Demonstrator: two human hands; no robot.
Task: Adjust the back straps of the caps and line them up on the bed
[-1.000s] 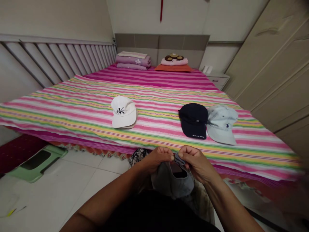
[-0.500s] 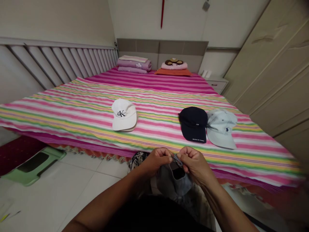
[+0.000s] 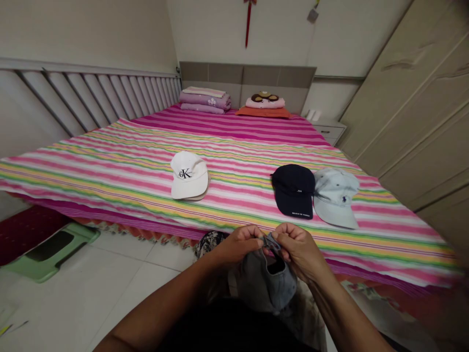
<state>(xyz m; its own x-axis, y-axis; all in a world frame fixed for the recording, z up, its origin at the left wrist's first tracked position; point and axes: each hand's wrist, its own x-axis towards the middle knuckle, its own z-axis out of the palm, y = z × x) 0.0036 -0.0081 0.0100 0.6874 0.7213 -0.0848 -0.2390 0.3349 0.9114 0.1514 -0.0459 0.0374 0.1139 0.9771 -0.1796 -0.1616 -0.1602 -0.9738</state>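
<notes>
A grey-blue cap (image 3: 256,278) hangs in front of me with its back opening and strap up. My left hand (image 3: 245,242) pinches one side of the strap. On the other side my right hand (image 3: 296,247) is closed on the strap's other end, fingertips close to the left ones. Beyond my hands, on the bed, lie a navy cap (image 3: 293,188) and a pale blue cap (image 3: 336,195), side by side and touching. Further left sits a white cap (image 3: 189,173) with black letters. The strap's fastening is partly hidden by my fingers.
The bed (image 3: 234,190) has a striped cover. Folded purple bedding (image 3: 205,101) and an orange pillow (image 3: 264,112) lie by the headboard (image 3: 216,76). A green stool (image 3: 54,254) stands on the floor at left, a white nightstand (image 3: 327,131) at the back right.
The grey-blue cap's body has swung slightly right and lower, and its back opening shows more widely. Both hands keep their pinch on the strap.
</notes>
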